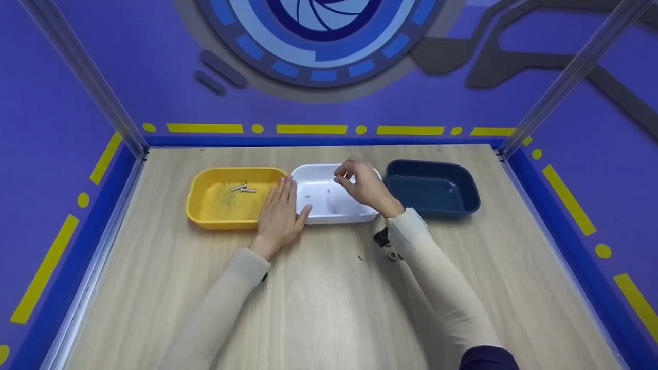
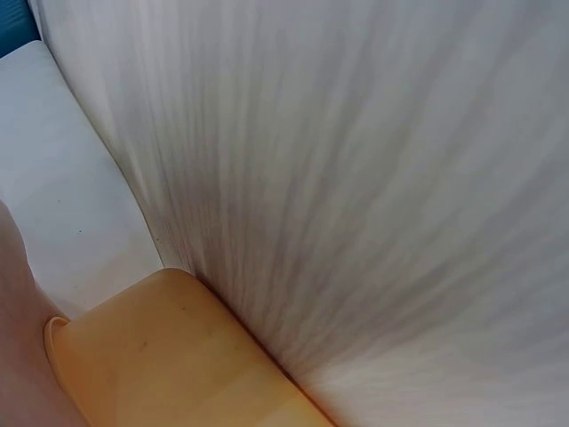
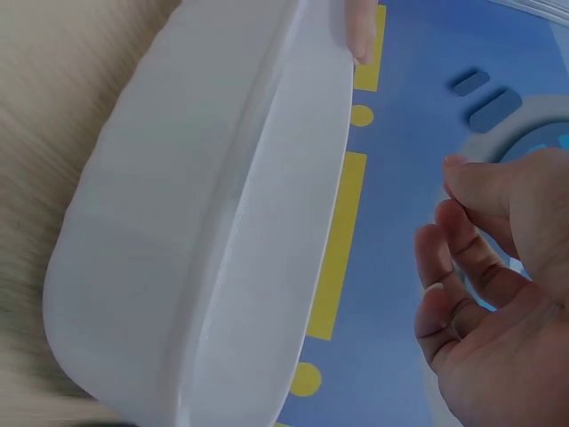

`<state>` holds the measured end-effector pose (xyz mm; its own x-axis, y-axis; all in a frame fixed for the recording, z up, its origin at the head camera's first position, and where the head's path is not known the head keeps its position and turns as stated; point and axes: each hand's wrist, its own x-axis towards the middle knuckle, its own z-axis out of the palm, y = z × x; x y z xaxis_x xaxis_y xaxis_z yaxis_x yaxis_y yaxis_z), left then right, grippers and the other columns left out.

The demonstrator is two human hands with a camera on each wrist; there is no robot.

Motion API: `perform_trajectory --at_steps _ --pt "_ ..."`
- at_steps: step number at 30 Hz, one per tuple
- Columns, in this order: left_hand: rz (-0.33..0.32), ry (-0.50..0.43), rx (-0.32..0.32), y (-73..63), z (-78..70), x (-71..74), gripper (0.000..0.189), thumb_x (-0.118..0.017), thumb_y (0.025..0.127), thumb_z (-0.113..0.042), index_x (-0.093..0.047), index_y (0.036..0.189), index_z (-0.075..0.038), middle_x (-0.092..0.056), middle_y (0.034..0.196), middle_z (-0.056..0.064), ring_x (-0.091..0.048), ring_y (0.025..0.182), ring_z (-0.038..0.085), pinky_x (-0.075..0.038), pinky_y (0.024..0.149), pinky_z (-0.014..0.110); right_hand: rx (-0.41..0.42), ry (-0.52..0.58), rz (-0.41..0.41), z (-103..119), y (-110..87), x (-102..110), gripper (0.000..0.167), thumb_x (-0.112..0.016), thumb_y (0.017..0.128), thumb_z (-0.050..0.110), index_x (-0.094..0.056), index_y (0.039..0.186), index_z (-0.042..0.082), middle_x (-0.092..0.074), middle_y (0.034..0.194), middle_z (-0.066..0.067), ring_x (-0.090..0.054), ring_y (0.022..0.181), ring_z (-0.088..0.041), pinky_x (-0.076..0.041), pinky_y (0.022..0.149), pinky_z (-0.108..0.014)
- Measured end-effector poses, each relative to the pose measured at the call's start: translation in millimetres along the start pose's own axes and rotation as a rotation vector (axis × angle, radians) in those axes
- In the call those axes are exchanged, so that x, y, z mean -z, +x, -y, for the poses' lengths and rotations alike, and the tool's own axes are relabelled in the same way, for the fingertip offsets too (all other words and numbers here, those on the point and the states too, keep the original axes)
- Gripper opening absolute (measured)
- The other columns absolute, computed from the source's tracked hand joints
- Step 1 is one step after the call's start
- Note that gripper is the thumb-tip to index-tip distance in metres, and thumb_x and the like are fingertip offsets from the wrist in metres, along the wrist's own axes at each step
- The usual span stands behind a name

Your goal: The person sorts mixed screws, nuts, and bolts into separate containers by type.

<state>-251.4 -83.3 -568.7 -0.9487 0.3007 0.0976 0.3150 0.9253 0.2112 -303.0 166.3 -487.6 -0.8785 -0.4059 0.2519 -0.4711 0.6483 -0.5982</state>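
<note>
My left hand (image 1: 280, 213) lies with straight fingers across the adjoining rims of the yellow bin (image 1: 205, 200) and the white bin (image 1: 342, 209). Over the white bin hovers my right hand (image 1: 362, 182), its fingers loosely bent. In the right wrist view a gap shows between thumb and index finger, and I see nothing held. Two tiny dark pieces, perhaps screws (image 1: 308, 197), show in the white bin; one is under the right hand. Silver metal pins (image 1: 248, 190) and many tiny dark bits lie in the yellow bin.
A dark blue bin (image 1: 432, 195) stands right of the white one. On the table by the right forearm are a small black object (image 1: 381, 237), a metal ring-shaped part (image 1: 393, 256) and a tiny screw-like piece (image 1: 360, 258). Blue panels (image 1: 329, 113) enclose the table's back and sides.
</note>
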Motion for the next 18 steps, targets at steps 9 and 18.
perform_trajectory --at_steps 9,18 --pt "-0.022 -0.013 -0.006 1.6 0.5 -0.7 0.087 -0.023 0.111 -0.064 -0.018 0.169 0.001 -0.013 0.179 0.018 -0.01 0.167 0.031 -0.009 0.138 0.047 0.043 0.031 -0.012 -0.5 -22.7 1.5 0.007 -0.074 0.101 0.009 -0.08 0.103 0.005 -0.073 0.102 -0.009 -0.069 0.094 -0.025 -0.06 0.087 -0.041" --pt "-0.033 -0.025 -0.012 0.0 1.0 -2.2 0.086 -0.025 0.112 -0.062 -0.018 0.169 0.002 -0.014 0.179 0.019 -0.01 0.167 0.033 -0.012 0.137 0.049 0.065 0.104 -0.014 -4.4 -52.9 -3.3 0.009 -0.073 0.102 0.01 -0.08 0.103 0.003 -0.073 0.1 -0.007 -0.068 0.095 -0.022 -0.059 0.081 -0.049"
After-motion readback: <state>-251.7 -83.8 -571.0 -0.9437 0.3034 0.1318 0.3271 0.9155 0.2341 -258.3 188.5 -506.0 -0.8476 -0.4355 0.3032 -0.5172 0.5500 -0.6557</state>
